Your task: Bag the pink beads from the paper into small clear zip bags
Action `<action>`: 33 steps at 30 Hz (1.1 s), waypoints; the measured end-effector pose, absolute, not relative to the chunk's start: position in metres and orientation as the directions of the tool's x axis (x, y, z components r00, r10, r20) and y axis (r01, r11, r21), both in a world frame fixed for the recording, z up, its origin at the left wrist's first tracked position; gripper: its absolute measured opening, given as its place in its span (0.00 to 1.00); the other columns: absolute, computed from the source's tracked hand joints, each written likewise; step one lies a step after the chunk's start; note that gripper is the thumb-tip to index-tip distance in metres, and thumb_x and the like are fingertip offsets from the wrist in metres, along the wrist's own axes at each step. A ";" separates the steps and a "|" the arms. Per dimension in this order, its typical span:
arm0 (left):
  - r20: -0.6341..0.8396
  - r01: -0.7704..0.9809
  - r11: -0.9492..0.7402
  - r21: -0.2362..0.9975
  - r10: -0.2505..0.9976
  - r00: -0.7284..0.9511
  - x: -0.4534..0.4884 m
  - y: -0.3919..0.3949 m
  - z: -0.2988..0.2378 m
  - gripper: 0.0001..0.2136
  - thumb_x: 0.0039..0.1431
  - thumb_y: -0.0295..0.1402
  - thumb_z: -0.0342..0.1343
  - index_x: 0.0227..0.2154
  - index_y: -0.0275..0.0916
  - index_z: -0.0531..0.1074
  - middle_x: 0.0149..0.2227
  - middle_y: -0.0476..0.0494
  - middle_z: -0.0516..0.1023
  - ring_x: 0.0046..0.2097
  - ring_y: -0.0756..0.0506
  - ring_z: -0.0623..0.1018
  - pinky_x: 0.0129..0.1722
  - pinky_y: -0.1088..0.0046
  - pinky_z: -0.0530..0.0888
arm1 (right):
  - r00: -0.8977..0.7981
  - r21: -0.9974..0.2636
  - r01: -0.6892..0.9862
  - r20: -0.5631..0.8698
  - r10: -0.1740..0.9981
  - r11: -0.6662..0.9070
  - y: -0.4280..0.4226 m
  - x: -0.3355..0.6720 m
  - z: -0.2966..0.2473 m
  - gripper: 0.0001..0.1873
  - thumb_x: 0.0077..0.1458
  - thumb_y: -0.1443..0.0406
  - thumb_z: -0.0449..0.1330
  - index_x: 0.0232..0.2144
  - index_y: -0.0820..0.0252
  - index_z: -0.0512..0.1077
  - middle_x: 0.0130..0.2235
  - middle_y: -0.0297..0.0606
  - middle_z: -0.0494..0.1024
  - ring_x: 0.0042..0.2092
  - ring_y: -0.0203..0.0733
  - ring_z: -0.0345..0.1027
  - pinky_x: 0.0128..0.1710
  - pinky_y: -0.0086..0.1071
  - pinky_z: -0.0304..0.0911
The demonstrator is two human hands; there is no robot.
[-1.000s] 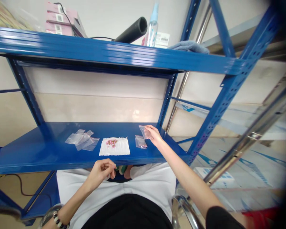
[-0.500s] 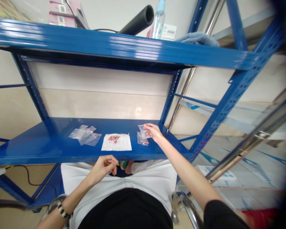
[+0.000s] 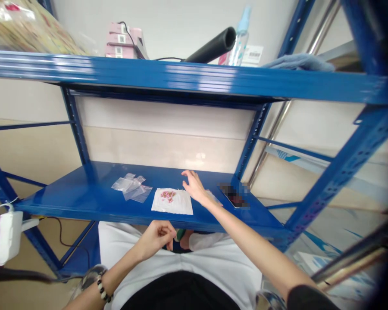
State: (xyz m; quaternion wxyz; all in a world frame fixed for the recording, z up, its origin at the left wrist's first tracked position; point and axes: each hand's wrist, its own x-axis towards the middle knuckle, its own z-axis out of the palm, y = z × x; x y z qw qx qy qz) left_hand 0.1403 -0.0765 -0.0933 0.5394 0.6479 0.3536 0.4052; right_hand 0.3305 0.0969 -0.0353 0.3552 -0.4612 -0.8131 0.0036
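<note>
My right hand (image 3: 194, 187) is over the blue shelf, open, its fingers apart and nothing between them. It hovers just behind the right edge of a white cloth or tissue (image 3: 181, 206). On that white sheet lies a small heap of pink and greenish beads or bits (image 3: 168, 196), too small to name surely. Small clear plastic bags (image 3: 216, 199) lie partly hidden behind my right forearm. Several flat clear zip bags (image 3: 132, 187) lie overlapping to the left of the sheet. My left hand (image 3: 158, 239) is curled closed above my lap, below the shelf's front edge, with nothing visible in it.
A dark phone-like object (image 3: 233, 196), partly blurred out, lies at the right of the shelf (image 3: 93, 198). Above runs a blue upper shelf (image 3: 132, 73) holding pink boxes (image 3: 123, 41), a black tube (image 3: 213, 45) and a spray bottle (image 3: 241, 38). Blue posts stand at both sides.
My right hand has let go of the small clear bag and moved left toward the sheet, its fingers opening. My left hand stays curled. The camera view has shifted, bringing the phone-like object into sight.
</note>
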 end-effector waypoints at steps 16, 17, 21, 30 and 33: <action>0.293 0.509 -0.718 0.475 0.675 0.677 0.149 -0.083 -0.099 0.06 0.57 0.29 0.53 0.31 0.38 0.75 0.28 0.44 0.80 0.30 0.47 0.78 0.34 0.74 0.68 | -0.577 -0.191 0.676 0.464 0.672 0.712 0.119 0.122 -0.047 0.18 0.58 0.63 0.61 0.51 0.57 0.70 0.47 0.45 0.72 0.49 0.47 0.62 0.47 0.37 0.58; 0.285 0.525 -0.739 0.422 0.658 0.697 0.149 -0.082 -0.099 0.06 0.57 0.29 0.53 0.31 0.39 0.75 0.28 0.44 0.80 0.30 0.46 0.78 0.35 0.74 0.68 | -0.619 -0.151 0.639 0.480 0.621 0.754 0.118 0.116 -0.046 0.19 0.57 0.65 0.62 0.52 0.55 0.70 0.48 0.43 0.71 0.51 0.47 0.61 0.48 0.37 0.57; 0.264 0.561 -0.759 0.332 0.645 0.717 0.146 -0.080 -0.099 0.06 0.58 0.31 0.54 0.31 0.40 0.75 0.29 0.44 0.79 0.30 0.45 0.78 0.33 0.73 0.67 | -0.788 0.090 0.484 0.477 0.389 0.870 0.111 0.101 -0.044 0.07 0.58 0.70 0.59 0.37 0.58 0.76 0.45 0.43 0.71 0.50 0.46 0.59 0.50 0.39 0.55; 0.337 0.535 -0.592 0.603 0.797 0.502 0.135 -0.072 -0.094 0.12 0.63 0.34 0.49 0.27 0.38 0.73 0.25 0.45 0.78 0.27 0.48 0.76 0.30 0.75 0.65 | -0.505 -0.560 0.169 0.657 0.559 0.811 0.066 0.147 0.002 0.09 0.63 0.64 0.52 0.35 0.60 0.72 0.32 0.37 0.75 0.35 0.39 0.68 0.39 0.33 0.64; 0.239 0.219 -0.359 0.907 0.868 0.435 0.135 -0.061 -0.092 0.21 0.66 0.46 0.44 0.30 0.35 0.72 0.21 0.44 0.76 0.22 0.49 0.74 0.25 0.76 0.66 | -0.547 -0.840 -0.124 0.501 0.670 0.527 0.019 0.199 0.008 0.12 0.61 0.58 0.56 0.37 0.61 0.69 0.30 0.36 0.76 0.28 0.36 0.70 0.30 0.31 0.67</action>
